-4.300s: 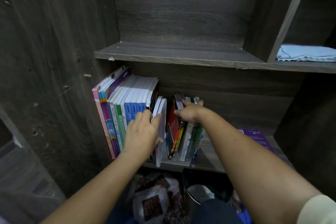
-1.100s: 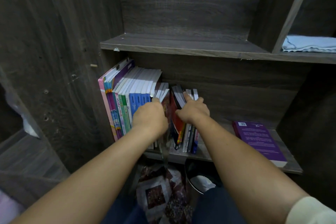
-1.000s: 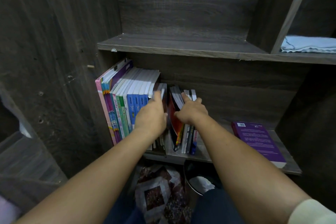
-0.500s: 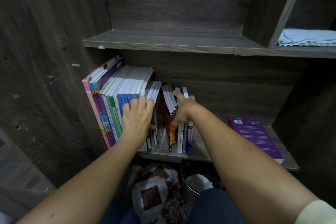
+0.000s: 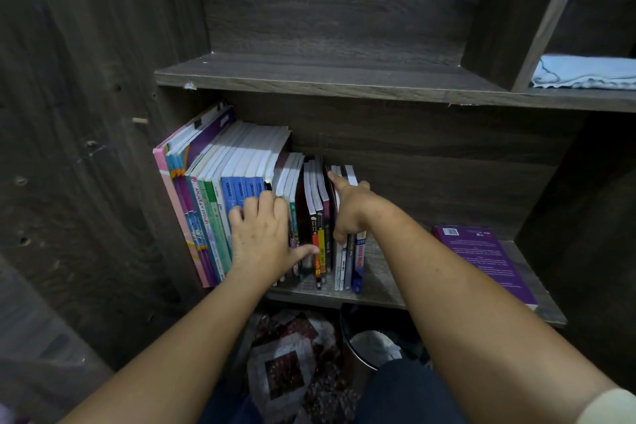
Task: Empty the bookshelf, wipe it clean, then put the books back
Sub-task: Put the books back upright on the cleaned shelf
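the dark wood-grain bookshelf holds a row of upright colourful paperback books at the left end of its lower shelf. a purple book lies flat at the right end. a folded light blue cloth sits in the upper right compartment. the left hand presses flat on the blue spines, fingers straight. the right hand grips the slim white-spined books ending the row, index finger straight.

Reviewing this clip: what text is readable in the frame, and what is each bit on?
"ANJAKAN", then what looks like "PRIMA": pale spine near the row's left end.
Blue spines: white lettering, blurred.
Red and yellow spine: print too small to read.
Blue end spine: red label, blurred.
Purple book, lying flat: barcode and white print, too small to read.
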A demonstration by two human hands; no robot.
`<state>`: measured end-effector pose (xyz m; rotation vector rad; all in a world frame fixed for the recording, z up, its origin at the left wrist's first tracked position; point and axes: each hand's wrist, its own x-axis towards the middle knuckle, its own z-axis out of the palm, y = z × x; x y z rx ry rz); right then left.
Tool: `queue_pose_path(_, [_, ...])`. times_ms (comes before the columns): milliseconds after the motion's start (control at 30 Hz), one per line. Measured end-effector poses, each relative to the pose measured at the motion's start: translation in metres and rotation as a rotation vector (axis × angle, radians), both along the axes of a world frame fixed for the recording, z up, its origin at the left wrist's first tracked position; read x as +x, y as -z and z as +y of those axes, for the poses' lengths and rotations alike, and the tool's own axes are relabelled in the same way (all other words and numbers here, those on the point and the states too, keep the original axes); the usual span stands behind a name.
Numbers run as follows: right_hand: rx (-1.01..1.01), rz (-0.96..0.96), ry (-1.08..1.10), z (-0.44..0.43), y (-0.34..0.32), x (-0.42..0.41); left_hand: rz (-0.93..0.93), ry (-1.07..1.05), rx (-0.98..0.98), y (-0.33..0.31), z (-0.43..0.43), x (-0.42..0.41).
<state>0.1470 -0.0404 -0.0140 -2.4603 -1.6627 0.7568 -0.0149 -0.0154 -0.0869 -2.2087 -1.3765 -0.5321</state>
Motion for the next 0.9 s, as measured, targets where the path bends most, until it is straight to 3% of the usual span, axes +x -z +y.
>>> queue_pose_path(267, [0.023,0.050,0.021,-0.004,-0.001,0.004,-0.113,-0.031,0.051,0.008,0.005,0.009])
queue_pose_path(600, [0.016,0.053,0.008,-0.002,0.000,0.003,0.039,-0.070,0.088,0.026,0.018,0.004])
queue_pose_path(900, [0.020,0.057,0.006,0.000,0.000,0.002,-0.056,0.015,0.098,0.034,0.006,0.006])
